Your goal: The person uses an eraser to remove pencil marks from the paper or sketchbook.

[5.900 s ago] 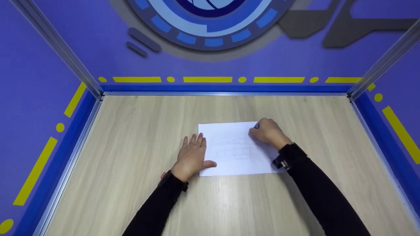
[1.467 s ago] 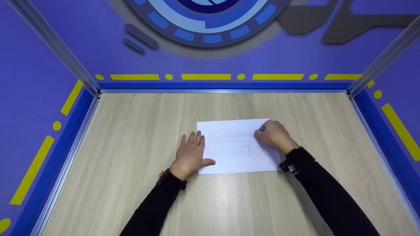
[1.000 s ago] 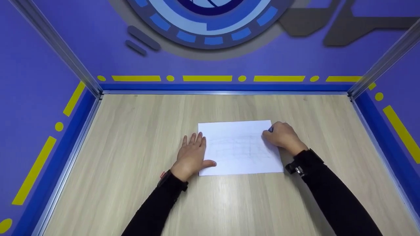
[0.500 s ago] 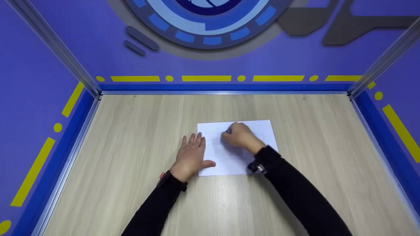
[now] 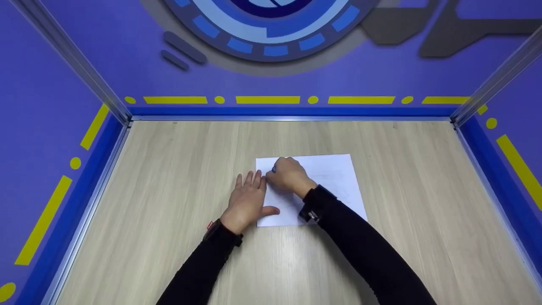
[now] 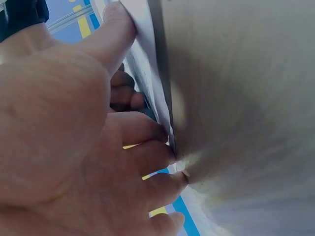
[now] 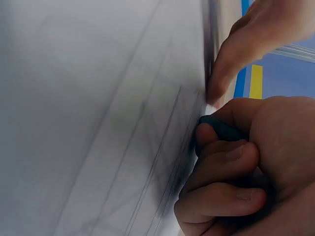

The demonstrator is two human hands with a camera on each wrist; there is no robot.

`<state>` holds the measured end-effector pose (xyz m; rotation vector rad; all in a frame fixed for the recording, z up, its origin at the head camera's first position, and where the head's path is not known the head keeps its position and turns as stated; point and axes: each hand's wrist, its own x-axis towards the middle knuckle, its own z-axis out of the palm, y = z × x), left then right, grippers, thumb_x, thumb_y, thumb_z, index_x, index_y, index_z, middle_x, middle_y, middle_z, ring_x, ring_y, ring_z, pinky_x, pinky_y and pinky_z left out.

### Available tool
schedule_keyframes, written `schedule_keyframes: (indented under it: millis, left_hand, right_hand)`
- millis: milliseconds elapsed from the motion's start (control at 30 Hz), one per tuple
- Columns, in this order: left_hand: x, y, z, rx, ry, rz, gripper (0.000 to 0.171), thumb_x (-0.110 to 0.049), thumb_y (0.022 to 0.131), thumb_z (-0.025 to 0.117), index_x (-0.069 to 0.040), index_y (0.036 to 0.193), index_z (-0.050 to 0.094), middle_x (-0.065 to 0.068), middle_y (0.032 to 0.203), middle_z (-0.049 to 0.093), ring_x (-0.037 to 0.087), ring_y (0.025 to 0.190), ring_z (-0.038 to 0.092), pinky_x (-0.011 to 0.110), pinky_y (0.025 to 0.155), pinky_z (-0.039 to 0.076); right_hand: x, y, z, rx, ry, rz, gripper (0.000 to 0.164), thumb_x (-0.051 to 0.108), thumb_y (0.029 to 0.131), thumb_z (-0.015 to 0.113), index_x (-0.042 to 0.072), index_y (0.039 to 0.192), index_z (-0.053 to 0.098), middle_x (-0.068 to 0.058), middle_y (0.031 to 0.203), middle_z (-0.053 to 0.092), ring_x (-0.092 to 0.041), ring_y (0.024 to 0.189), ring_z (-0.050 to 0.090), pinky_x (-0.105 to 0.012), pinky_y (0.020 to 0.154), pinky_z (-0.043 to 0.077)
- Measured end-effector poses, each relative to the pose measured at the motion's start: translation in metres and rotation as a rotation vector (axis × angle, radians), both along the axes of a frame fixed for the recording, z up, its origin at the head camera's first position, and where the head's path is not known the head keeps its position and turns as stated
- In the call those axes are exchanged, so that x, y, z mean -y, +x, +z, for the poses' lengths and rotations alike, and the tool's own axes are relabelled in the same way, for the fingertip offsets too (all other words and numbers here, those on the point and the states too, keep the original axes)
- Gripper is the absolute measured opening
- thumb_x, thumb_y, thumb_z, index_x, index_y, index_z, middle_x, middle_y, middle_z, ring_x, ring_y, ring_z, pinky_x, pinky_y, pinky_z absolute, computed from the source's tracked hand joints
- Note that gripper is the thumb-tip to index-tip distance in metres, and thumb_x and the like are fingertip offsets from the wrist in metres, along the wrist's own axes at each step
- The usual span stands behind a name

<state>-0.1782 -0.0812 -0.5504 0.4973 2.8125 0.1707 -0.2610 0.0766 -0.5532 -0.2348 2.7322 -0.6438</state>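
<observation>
Head view: the paper lies on the table, left hand spread at its left edge, right hand curled round a teal block.
The paper looks light, easily creased; best held by its edges.

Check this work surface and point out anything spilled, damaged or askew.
Only the white paper looks slightly off: in the head view its far edge slants a little against the back edge of the table. No spill or damage stands out.

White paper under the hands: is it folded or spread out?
Spread out: in the head view the white paper lies broad and four-sided on the table, no fold showing, though the right hand hides part.
</observation>
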Motion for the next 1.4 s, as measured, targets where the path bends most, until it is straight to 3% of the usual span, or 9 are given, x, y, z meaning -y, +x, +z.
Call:
schedule_keyframes:
  millis: [167, 333, 567, 833, 1000, 1167, 1400]
  left_hand:
    - [-0.002, 0.0, -0.001, 0.004, -0.001, 0.003, 0.112, -0.073, 0.093, 0.074, 0.002, 0.169, 0.04, 0.023, 0.181, 0.03, 0.042, 0.17, 0.028, 0.064, 0.139, 0.019]
    - [-0.003, 0.0, -0.001, 0.029, -0.004, 0.005, 0.113, -0.074, 0.094, 0.073, 0.002, 0.17, 0.037, 0.022, 0.183, 0.027, 0.041, 0.172, 0.024, 0.063, 0.14, 0.016]
    - [-0.002, 0.001, 0.0, 0.046, 0.0, 0.012, 0.113, -0.074, 0.095, 0.071, 0.0, 0.172, 0.035, 0.021, 0.183, 0.024, 0.04, 0.173, 0.021, 0.062, 0.141, 0.014]
    - [-0.001, 0.001, 0.0, 0.035, 0.01, 0.006, 0.113, -0.074, 0.095, 0.072, 0.001, 0.171, 0.035, 0.022, 0.183, 0.025, 0.042, 0.172, 0.022, 0.064, 0.14, 0.015]
    - [0.0, 0.002, -0.001, 0.034, 0.01, 0.01, 0.114, -0.075, 0.094, 0.071, 0.001, 0.172, 0.034, 0.022, 0.183, 0.024, 0.042, 0.173, 0.021, 0.064, 0.14, 0.014]
    - [0.0, 0.002, -0.001, 0.04, 0.022, 0.015, 0.114, -0.073, 0.094, 0.072, 0.001, 0.172, 0.034, 0.021, 0.183, 0.024, 0.042, 0.173, 0.021, 0.064, 0.14, 0.014]
    - [0.0, 0.002, 0.0, 0.044, 0.023, 0.012, 0.113, -0.073, 0.094, 0.073, 0.001, 0.172, 0.034, 0.021, 0.184, 0.023, 0.042, 0.173, 0.02, 0.064, 0.14, 0.013]
  right_hand:
    - [-0.03, -0.001, -0.001, 0.011, -0.009, -0.022, 0.036, 0.031, 0.1, 0.07, 0.015, 0.069, 0.061, -0.008, 0.087, 0.066, -0.027, 0.084, 0.06, -0.041, 0.077, 0.052]
    - [-0.071, -0.001, -0.003, 0.02, -0.039, -0.07, 0.042, 0.03, 0.096, 0.07, 0.018, 0.061, 0.05, 0.001, 0.065, 0.049, -0.021, 0.064, 0.05, -0.035, 0.059, 0.04]
    - [-0.122, 0.0, -0.005, -0.016, -0.052, -0.102, 0.045, 0.026, 0.092, 0.068, 0.02, 0.055, 0.042, 0.008, 0.054, 0.035, -0.016, 0.054, 0.039, -0.031, 0.053, 0.033]
    - [-0.173, 0.002, -0.003, 0.009, -0.031, -0.167, 0.046, 0.03, 0.096, 0.068, 0.019, 0.06, 0.042, 0.004, 0.062, 0.04, -0.019, 0.061, 0.045, -0.033, 0.059, 0.037]
    - [-0.197, 0.004, -0.002, 0.044, -0.01, -0.222, 0.043, 0.029, 0.097, 0.065, 0.018, 0.062, 0.042, 0.002, 0.065, 0.042, -0.019, 0.059, 0.046, -0.031, 0.054, 0.038]
    - [-0.207, 0.006, -0.002, 0.065, 0.006, -0.222, 0.042, 0.03, 0.098, 0.061, 0.017, 0.062, 0.042, 0.001, 0.065, 0.04, -0.019, 0.058, 0.044, -0.031, 0.054, 0.037]
    - [-0.205, 0.008, 0.005, 0.096, 0.036, -0.207, 0.04, 0.035, 0.101, 0.056, 0.017, 0.067, 0.044, -0.004, 0.072, 0.051, -0.021, 0.062, 0.051, -0.033, 0.056, 0.041]
